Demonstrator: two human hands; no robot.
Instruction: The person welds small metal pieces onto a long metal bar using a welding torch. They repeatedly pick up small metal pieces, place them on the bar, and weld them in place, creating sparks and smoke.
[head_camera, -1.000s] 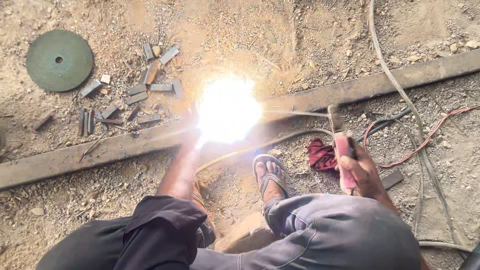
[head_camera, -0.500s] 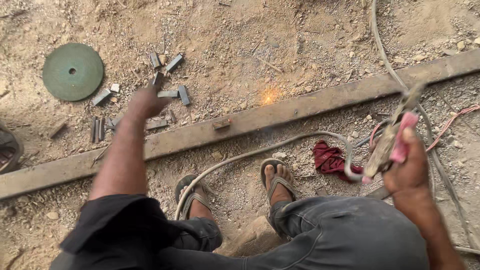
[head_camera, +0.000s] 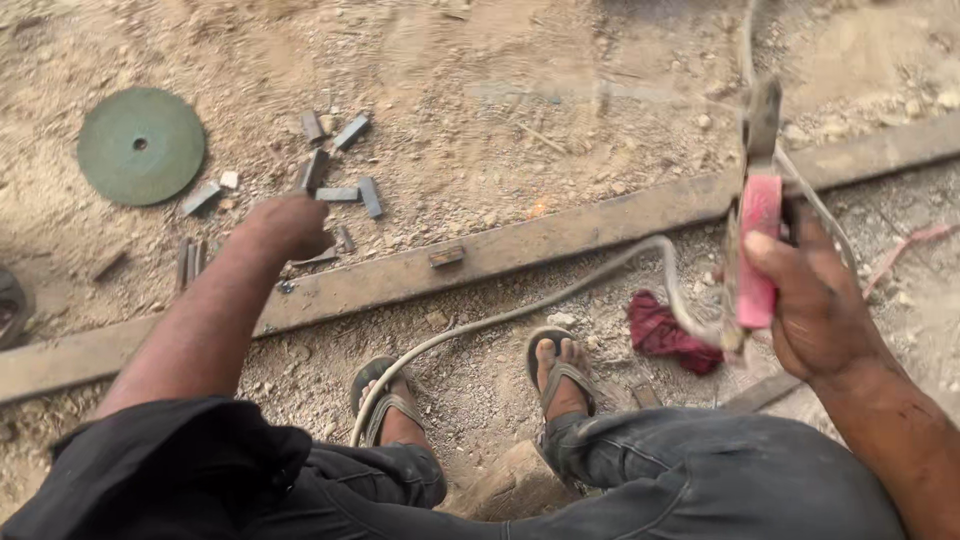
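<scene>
My right hand (head_camera: 815, 300) grips a welding electrode holder (head_camera: 757, 245) with a pink handle, raised at the right, its grey cable (head_camera: 560, 295) trailing down to the ground. My left hand (head_camera: 288, 225) reaches out over several short metal pieces (head_camera: 340, 190) scattered on the dirt; its fingers are curled down and I cannot tell if it holds one. A long flat steel bar (head_camera: 600, 225) lies across the ground, with a small metal piece (head_camera: 446, 256) sitting on it and a faint orange glow just above it.
A green grinding disc (head_camera: 140, 145) lies on the dirt at the upper left. A red rag (head_camera: 662, 332) lies near my sandalled feet (head_camera: 560, 375). I squat on a small block (head_camera: 515, 480). More cables run at the right.
The bright welding arc has gone out. My right hand has lifted the holder up and to the right, away from the bar. My left hand has reached left to the small metal pieces.
</scene>
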